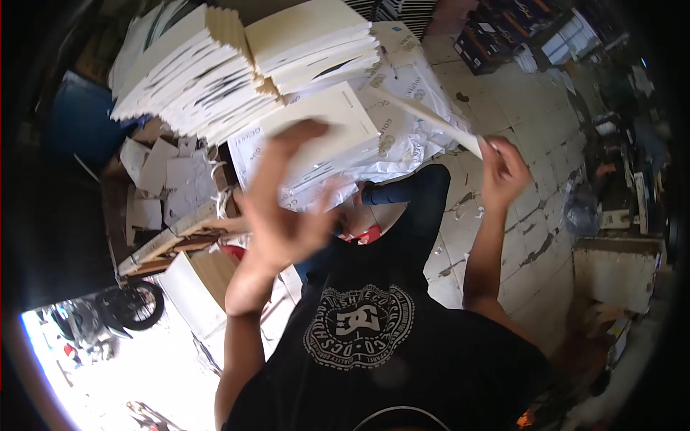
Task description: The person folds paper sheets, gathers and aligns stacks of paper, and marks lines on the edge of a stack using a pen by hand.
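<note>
My left hand [287,201] is raised in front of a low stack of printed sheets [327,126], blurred by motion, its fingers spread and nothing in them. To the right, my right hand [503,165] pinches the end of a thin pale bundle of paper [431,117], seen edge-on, which reaches up and left toward the stacks. Behind my hands stand a tall, uneven stack of papers [194,72] and a second cream stack [313,39]. The low stack rests on white printed wrapping [410,72].
A wooden bin [172,241] with paper scraps [169,172] stands at the left, near a blue container [79,118]. Dark boxes [492,39] are at the upper right. A white box [194,287] sits lower left, with a motorcycle [129,305] beyond. Tiled floor [532,215] lies at the right.
</note>
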Motion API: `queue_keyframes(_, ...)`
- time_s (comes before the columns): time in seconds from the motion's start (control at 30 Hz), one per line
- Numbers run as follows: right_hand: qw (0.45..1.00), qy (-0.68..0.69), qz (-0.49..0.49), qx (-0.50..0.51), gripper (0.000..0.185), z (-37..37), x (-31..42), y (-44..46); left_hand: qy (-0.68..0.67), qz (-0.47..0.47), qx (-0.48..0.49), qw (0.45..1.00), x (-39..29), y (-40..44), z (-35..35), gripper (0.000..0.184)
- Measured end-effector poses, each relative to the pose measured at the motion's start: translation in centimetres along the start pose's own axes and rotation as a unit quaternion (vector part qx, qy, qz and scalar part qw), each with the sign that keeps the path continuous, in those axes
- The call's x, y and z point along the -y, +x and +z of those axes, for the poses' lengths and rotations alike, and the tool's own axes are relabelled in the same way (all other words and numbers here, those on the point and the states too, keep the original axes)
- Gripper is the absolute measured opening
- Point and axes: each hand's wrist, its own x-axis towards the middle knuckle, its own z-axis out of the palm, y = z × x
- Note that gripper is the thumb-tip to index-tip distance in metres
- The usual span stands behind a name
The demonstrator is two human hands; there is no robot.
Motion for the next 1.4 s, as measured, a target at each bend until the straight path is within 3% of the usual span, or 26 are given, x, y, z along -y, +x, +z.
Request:
queue_keyframes(0.03, 0.997, 0.074, -0.024, 0.015, 0.007, -0.4, 2.3, 0.2, -0.025, 0.107, 0.046, 0.993, -1.6, 0.5, 1.9, 0.037)
queue_keyframes(0.1, 0.979, 0.202, -0.021, 0.029, 0.007, -0.2, 5.6, -0.9, -0.017, 0.192, 0.066, 0.979, -2.5, -0.3, 6.5, 0.039)
queue_keyframes(0.17, 0.967, 0.241, 0.081, 0.025, 0.008, -0.7, 6.6, -3.2, -0.016, 0.173, 0.074, 0.982, -1.7, -1.5, 9.8, 0.034)
queue_keyframes(0.23, 0.959, 0.145, 0.237, 0.064, 0.016, -1.3, 7.7, -5.0, -0.026, 0.142, 0.071, 0.987, 0.5, -2.8, 10.8, 0.027)
queue_keyframes(0.27, 0.954, 0.147, 0.242, 0.096, 0.021, -0.7, 6.8, -6.4, -0.014, 0.121, 0.069, 0.99, 1.4, -3.6, 10.8, 0.027)
queue_keyframes(0.33, 0.913, 0.188, 0.341, 0.126, 0.021, 0.7, 7.8, -8.0, 0.011, 0.077, 0.073, 0.994, 3.1, -5.9, 11.0, 0.027)
queue_keyframes(0.43, 0.893, 0.221, 0.363, 0.147, 0.021, 2.5, 6.8, -10.5, 0.003, 0.049, 0.042, 0.998, 4.6, -8.7, 11.3, 0.028)
queue_keyframes(0.53, 0.888, 0.254, 0.347, 0.16, 0.012, 4.4, 6.4, -11.1, 0.008, 0.03, 0.022, 0.999, 5.6, -10.0, 10.8, 0.025)
queue_keyframes(0.67, 0.876, 0.281, 0.344, 0.186, 0.005, 5.6, 7.4, -9.7, -0.002, 0.013, 0.011, 1.0, 5.4, -9.7, 9.5, 0.034)
queue_keyframes(0.73, 0.89, 0.278, 0.283, 0.225, 0.004, 5.9, 6.6, -9.6, -0.01, 0.032, -0.028, 0.999, 5.5, -9.0, 8.8, 0.032)
queue_keyframes(0.77, 0.913, 0.22, 0.233, 0.253, 0.004, 5.7, 6.6, -8.9, -0.001, 0.028, -0.012, 1.0, 5.8, -9.3, 8.4, 0.02)
queue_keyframes(0.8, 0.93, 0.158, 0.182, 0.278, 0.005, 5.3, 6.7, -8.2, 0.014, 0.048, -0.007, 0.999, 6.1, -9.5, 7.9, 0.02)
queue_keyframes(0.83, 0.943, 0.093, 0.176, 0.268, 0.008, 5.0, 6.3, -8.2, 0.028, 0.069, -0.003, 0.997, 6.5, -9.8, 7.3, 0.02)
queue_keyframes(0.9, 0.922, 0.097, 0.196, 0.321, 0.011, 4.2, 6.5, -6.8, 0.034, 0.087, 0.027, 0.995, 7.4, -10.0, 6.0, 0.021)
queue_keyframes(1.0, 0.897, 0.166, 0.239, 0.333, 0.015, 1.4, 5.4, -4.2, 0.028, 0.03, 0.001, 0.999, 10.6, -11.8, 2.5, 0.022)
queue_keyframes(1.03, 0.921, 0.146, 0.165, 0.32, 0.017, -0.5, 5.1, -2.7, 0.071, 0.0, -0.054, 0.996, 12.4, -12.3, 0.2, 0.024)
queue_keyframes(1.07, 0.939, 0.127, 0.09, 0.305, 0.019, -2.4, 4.4, -1.5, 0.109, -0.033, -0.106, 0.988, 14.3, -12.7, -2.0, 0.027)
queue_keyframes(1.13, 0.938, 0.223, 0.102, 0.246, 0.024, -5.5, 2.4, -0.6, 0.219, -0.126, -0.228, 0.94, 18.5, -14.2, -7.1, 0.015)
queue_keyframes(1.17, 0.949, 0.238, 0.105, 0.177, 0.023, -7.6, -0.5, -0.6, 0.299, -0.094, -0.275, 0.909, 21.1, -15.0, -9.5, 0.006)
queue_keyframes(1.2, 0.956, 0.251, 0.106, 0.108, 0.023, -9.1, -2.8, -0.9, 0.372, -0.124, -0.272, 0.879, 23.1, -16.1, -11.7, 0.006)
queue_keyframes(1.23, 0.982, 0.154, 0.102, 0.041, 0.035, -7.0, -1.1, -0.5, 0.407, -0.168, -0.274, 0.855, 24.5, -16.7, -13.0, 0.006)
queue_keyframes(1.27, 0.97, 0.205, 0.127, 0.012, 0.041, -3.2, 2.1, 0.4, 0.418, -0.175, -0.253, 0.855, 27.4, -18.7, -14.6, 0.018)
queue_keyframes(1.3, 0.954, 0.258, 0.15, -0.018, 0.048, 0.0, 4.1, 1.4, 0.447, -0.254, -0.243, 0.822, 29.6, -20.9, -15.4, 0.03)
queue_keyframes(1.33, 0.946, 0.248, 0.2, 0.049, 0.059, 0.1, 1.3, 1.2, 0.474, -0.329, -0.23, 0.783, 31.0, -22.0, -15.7, 0.042)
queue_keyframes(1.4, 0.908, 0.275, 0.306, 0.083, 0.044, 1.8, -6.9, -1.0, 0.596, -0.257, -0.28, 0.707, 30.9, -21.8, -15.1, 0.065)
